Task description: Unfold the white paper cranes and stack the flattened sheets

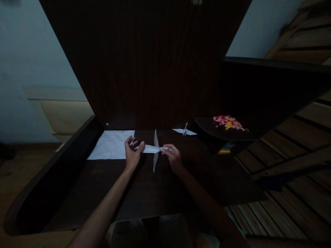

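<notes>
Between my two hands is a white folded-paper bird (148, 148), its two thin wings sticking out toward and away from me. My left hand (132, 151) pinches its long end at the left, thumb on the near side. At the other end, the fingers of my right hand (172, 155) close on the short, narrow tip. A second, smaller paper bird (185, 132) stands farther back to the right, wings spread and neck raised. Beside my left hand lies a sheet of white paper (108, 146), slightly creased.
All this rests on a dark wooden desk (150, 193) with a raised side panel (51, 172) at left and a tall dark back board (150, 69). On a rounded shelf (207, 129) at right lies a heap of small pink, red and yellow pieces (229, 122). Wooden slats (292, 148) stand beyond.
</notes>
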A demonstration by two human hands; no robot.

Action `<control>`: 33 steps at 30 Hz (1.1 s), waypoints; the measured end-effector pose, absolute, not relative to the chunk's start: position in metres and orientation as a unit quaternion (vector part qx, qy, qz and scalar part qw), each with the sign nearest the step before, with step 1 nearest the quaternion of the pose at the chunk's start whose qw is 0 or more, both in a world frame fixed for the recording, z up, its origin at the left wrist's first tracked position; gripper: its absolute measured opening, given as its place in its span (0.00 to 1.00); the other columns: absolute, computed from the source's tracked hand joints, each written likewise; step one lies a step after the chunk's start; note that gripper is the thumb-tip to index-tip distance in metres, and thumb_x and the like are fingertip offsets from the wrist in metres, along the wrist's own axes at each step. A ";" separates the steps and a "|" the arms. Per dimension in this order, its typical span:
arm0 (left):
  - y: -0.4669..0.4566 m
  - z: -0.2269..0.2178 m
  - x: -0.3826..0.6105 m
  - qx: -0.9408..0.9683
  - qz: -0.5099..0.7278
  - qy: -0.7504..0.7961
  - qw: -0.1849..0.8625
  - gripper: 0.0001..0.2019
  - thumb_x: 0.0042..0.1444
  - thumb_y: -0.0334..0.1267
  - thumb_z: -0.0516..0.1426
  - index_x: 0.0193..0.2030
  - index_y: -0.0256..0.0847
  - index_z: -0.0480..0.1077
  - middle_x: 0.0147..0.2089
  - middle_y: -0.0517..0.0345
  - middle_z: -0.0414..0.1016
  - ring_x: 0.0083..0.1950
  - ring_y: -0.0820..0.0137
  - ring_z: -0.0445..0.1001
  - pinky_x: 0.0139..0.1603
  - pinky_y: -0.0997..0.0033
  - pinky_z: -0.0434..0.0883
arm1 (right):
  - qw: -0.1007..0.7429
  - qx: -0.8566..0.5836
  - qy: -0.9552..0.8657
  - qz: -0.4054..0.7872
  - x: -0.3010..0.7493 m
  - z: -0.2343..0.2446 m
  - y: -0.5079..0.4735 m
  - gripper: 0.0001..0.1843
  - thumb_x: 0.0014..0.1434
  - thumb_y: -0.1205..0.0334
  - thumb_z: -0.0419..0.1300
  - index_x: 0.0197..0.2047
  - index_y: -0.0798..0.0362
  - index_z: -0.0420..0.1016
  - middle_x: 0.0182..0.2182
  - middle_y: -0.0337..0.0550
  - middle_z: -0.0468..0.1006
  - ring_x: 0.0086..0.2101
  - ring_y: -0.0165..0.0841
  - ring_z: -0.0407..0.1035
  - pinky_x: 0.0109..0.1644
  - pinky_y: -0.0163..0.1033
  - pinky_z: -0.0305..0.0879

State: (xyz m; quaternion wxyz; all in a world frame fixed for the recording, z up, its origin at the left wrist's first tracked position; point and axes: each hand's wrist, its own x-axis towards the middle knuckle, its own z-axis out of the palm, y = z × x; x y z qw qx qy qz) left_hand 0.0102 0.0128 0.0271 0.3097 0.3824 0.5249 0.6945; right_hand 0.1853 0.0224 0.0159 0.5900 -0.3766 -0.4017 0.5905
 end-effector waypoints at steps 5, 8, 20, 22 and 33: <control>0.002 0.032 0.013 0.593 0.585 0.530 0.156 0.12 0.53 0.44 0.60 0.43 0.42 0.72 0.49 0.52 0.73 0.54 0.63 0.69 0.58 0.59 0.64 | 0.611 -0.425 -0.512 0.428 0.187 0.019 0.015 0.12 0.45 0.60 0.67 0.35 0.53 0.74 0.31 0.41 0.78 0.34 0.34 0.72 0.40 0.39 0.67; 0.001 0.031 0.017 0.643 0.533 0.514 0.194 0.11 0.51 0.45 0.61 0.38 0.41 0.75 0.42 0.53 0.76 0.47 0.63 0.71 0.52 0.60 0.67 | 0.597 -0.428 -0.568 0.373 0.186 0.018 0.011 0.10 0.48 0.60 0.65 0.36 0.53 0.74 0.34 0.44 0.78 0.36 0.36 0.72 0.42 0.40 0.67; 0.001 0.035 0.015 0.480 0.570 0.442 0.500 0.09 0.47 0.42 0.63 0.27 0.38 0.74 0.28 0.60 0.74 0.32 0.70 0.72 0.34 0.74 0.67 | 0.602 -0.395 -0.495 0.486 0.189 0.022 0.015 0.16 0.43 0.62 0.68 0.38 0.51 0.73 0.31 0.40 0.77 0.33 0.33 0.71 0.37 0.37 0.67; 0.000 0.036 0.015 0.407 0.587 0.410 0.567 0.10 0.43 0.41 0.65 0.28 0.37 0.74 0.25 0.61 0.73 0.28 0.72 0.71 0.29 0.76 0.66 | 0.603 -0.375 -0.451 0.541 0.191 0.021 0.018 0.16 0.42 0.62 0.68 0.37 0.51 0.73 0.27 0.37 0.75 0.28 0.30 0.69 0.33 0.35 0.66; 0.002 0.046 0.007 0.248 0.622 0.316 0.673 0.07 0.45 0.31 0.62 0.34 0.36 0.75 0.30 0.56 0.77 0.29 0.71 0.75 0.32 0.76 0.73 | 0.543 -0.372 -0.463 0.594 0.190 0.016 0.022 0.16 0.39 0.58 0.70 0.31 0.53 0.72 0.23 0.37 0.74 0.22 0.29 0.69 0.26 0.36 0.69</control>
